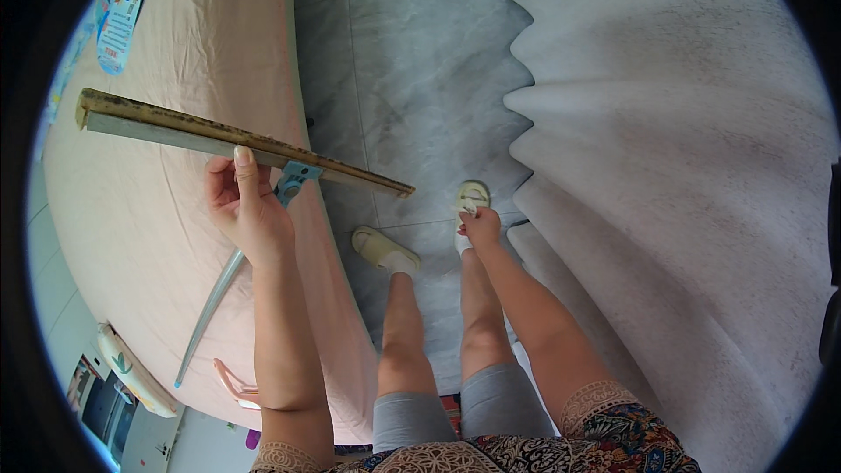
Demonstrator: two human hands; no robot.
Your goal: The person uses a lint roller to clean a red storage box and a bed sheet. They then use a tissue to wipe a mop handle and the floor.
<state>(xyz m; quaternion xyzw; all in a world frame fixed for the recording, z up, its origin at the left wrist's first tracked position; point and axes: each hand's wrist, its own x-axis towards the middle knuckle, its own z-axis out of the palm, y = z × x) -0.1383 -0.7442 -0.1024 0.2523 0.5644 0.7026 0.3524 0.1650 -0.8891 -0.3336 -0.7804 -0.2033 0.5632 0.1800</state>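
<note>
My left hand [246,200] grips the metal bar of a mop head [246,138], thumb on its near side and fingers curled behind it. A worn, dark-spotted yellowish strip runs along the bar's far edge. A light blue joint [299,174] joins the head to a grey pole [209,315], which slants down over the pink bed sheet and passes behind my left forearm. My right hand [481,226] is low above the slipper on the right, fingers pinched on a small whitish scrap [466,208] whose kind I cannot tell.
A bed with a pink sheet [164,230] fills the left side, with a blue printed package [118,33] and a pink hanger-like item [230,381] on it. Grey floor tiles [427,79] lie between the bed and a pale, wavy-edged cover [644,144]. My feet stand in slippers [381,248].
</note>
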